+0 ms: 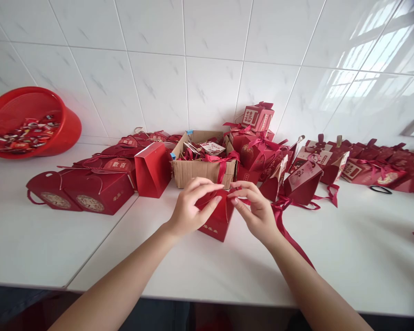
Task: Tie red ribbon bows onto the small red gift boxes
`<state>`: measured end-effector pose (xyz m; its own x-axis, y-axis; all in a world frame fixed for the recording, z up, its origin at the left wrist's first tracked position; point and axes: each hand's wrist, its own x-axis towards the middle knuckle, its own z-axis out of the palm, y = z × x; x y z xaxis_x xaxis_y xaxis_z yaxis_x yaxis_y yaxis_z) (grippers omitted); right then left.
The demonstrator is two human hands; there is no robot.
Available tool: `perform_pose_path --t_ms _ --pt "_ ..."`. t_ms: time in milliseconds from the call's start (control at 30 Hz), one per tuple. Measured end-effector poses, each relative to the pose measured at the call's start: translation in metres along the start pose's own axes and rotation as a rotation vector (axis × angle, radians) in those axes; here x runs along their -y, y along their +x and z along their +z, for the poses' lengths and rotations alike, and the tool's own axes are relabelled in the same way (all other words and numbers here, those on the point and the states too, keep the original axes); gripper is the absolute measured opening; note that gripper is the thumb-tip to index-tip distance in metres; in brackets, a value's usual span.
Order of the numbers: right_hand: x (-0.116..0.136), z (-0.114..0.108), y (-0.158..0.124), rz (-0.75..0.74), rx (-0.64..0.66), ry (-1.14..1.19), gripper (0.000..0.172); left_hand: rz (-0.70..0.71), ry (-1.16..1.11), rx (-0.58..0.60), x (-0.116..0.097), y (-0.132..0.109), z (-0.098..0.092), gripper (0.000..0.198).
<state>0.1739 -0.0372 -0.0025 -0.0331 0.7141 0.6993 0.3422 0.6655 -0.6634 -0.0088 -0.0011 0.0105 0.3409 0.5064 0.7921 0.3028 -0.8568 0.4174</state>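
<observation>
A small red gift box (216,225) stands on the white counter (200,271) right in front of me. My left hand (190,208) is closed on the box's top at its left side, fingers pinched over the flaps. My right hand (255,209) pinches the top at the right side, where a dark red ribbon (287,230) trails off across the counter under my wrist. The two hands' fingertips nearly meet above the box.
Behind stands an open cardboard box (202,171) with ribbons and tags. Flat red boxes (89,188) lie at the left, an upright red box (153,169) beside them. Finished ribboned boxes (258,147) crowd the right along the tiled wall. A red basket (31,122) of sweets leans far left.
</observation>
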Motion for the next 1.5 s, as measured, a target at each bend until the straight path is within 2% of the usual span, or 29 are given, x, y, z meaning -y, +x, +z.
perform_pose_path --t_ms 133,267,367,467,567,633,800,933,1067,1200,1300,1500 --pt "0.002 -0.013 0.008 0.089 -0.098 0.147 0.011 -0.088 0.046 0.093 0.008 0.001 0.000 0.029" --pt "0.014 -0.035 0.032 0.097 -0.194 0.264 0.010 -0.138 0.009 0.116 0.015 -0.002 0.002 0.030" --pt "0.038 -0.056 0.059 0.011 -0.305 0.330 0.009 -0.165 -0.011 0.110 0.015 -0.003 0.003 0.028" --pt "0.070 -0.073 0.080 -0.083 -0.362 0.397 0.012 -0.189 0.005 0.110 0.013 -0.002 0.004 0.024" --pt "0.091 -0.080 0.085 -0.189 -0.418 0.466 0.017 -0.229 0.042 0.080 0.013 -0.002 0.004 0.016" --pt "0.095 -0.080 0.083 -0.198 -0.416 0.481 0.016 -0.247 0.040 0.050 0.014 -0.002 0.003 0.010" --pt "0.081 -0.070 0.084 0.037 -0.165 0.468 0.009 -0.333 -0.101 0.014 0.017 -0.003 -0.001 0.010" --pt "0.064 -0.052 0.090 0.202 0.089 0.389 0.014 -0.536 -0.305 -0.056 0.020 0.000 -0.001 0.012" --pt "0.046 -0.023 0.090 0.324 0.384 0.210 0.014 -0.719 -0.587 -0.160 0.024 0.003 0.000 0.019" --pt "0.032 0.000 0.087 0.374 0.478 0.005 0.013 -0.767 -0.697 -0.215 0.028 0.004 0.001 0.021" --pt "0.028 0.006 0.086 0.400 0.554 -0.027 0.014 -0.771 -0.710 -0.233 0.028 0.004 0.001 0.020" --pt "0.025 0.012 0.083 0.407 0.564 -0.079 0.016 -0.763 -0.736 -0.226 0.027 0.003 0.001 0.021"
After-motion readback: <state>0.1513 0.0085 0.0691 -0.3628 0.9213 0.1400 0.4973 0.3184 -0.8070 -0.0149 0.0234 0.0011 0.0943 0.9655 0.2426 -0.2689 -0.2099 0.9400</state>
